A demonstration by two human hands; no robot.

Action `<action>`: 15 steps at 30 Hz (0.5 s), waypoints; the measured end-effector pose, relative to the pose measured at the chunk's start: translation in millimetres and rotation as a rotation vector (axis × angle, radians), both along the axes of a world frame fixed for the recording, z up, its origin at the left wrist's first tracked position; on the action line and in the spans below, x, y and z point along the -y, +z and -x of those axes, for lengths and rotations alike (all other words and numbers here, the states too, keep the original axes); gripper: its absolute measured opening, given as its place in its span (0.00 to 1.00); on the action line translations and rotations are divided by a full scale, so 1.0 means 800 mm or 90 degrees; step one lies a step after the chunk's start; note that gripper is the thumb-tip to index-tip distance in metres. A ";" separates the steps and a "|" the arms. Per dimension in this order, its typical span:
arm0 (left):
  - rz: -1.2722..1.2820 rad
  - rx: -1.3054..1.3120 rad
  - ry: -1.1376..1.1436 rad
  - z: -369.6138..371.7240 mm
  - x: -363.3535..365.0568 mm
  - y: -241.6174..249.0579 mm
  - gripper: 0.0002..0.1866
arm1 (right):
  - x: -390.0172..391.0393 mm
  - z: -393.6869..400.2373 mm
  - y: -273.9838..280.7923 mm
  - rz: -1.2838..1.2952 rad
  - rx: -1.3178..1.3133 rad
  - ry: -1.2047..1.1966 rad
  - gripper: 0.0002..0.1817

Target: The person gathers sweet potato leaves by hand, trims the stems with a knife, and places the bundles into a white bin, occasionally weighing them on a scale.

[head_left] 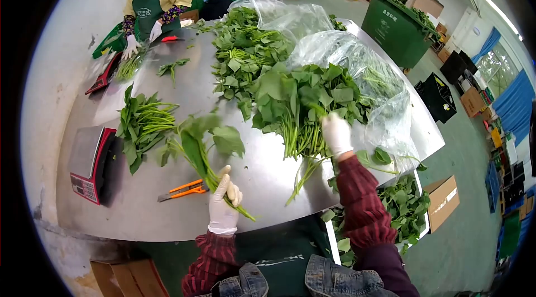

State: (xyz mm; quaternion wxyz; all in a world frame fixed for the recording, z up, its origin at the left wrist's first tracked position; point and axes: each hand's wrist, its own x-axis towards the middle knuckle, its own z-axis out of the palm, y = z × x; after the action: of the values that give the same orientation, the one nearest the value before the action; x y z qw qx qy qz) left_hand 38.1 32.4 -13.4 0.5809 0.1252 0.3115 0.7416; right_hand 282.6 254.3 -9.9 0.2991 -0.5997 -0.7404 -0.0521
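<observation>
My left hand, in a white glove, is closed round the stems of a small bunch of leafy greens above the table's front part. My right hand, gloved too, touches the near side of a large heap of greens; its fingers are bent among the stems, and what they hold is too small to make out. Orange-handled scissors lie just left of my left hand. Further left rests a separate bunch of greens with its stems pointing right. Clear plastic sheeting partly covers the heap.
A red-edged scale stands at the metal table's left edge. Across the table, a co-worker handles greens by a second scale. A white-rimmed crate of leaves is below the right edge, beside a cardboard box.
</observation>
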 end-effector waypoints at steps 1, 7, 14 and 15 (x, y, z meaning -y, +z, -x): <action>0.001 0.001 0.000 0.003 0.002 -0.002 0.12 | 0.006 -0.012 0.035 -0.035 -0.129 0.042 0.15; -0.040 0.039 0.021 -0.004 -0.005 -0.004 0.10 | 0.098 -0.038 0.134 0.129 -0.611 0.054 0.12; -0.054 0.025 0.013 -0.023 -0.001 0.001 0.09 | 0.163 -0.018 0.093 0.253 -0.677 0.023 0.19; -0.059 0.031 0.005 -0.027 0.000 0.002 0.07 | 0.169 -0.008 0.077 0.195 -0.685 0.059 0.20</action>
State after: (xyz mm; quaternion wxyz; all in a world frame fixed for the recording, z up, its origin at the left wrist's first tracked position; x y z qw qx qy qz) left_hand 59.9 32.6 -12.0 0.5789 0.1328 0.2634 0.7601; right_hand 288.7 119.3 51.9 0.5459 -0.5453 -0.5082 0.3826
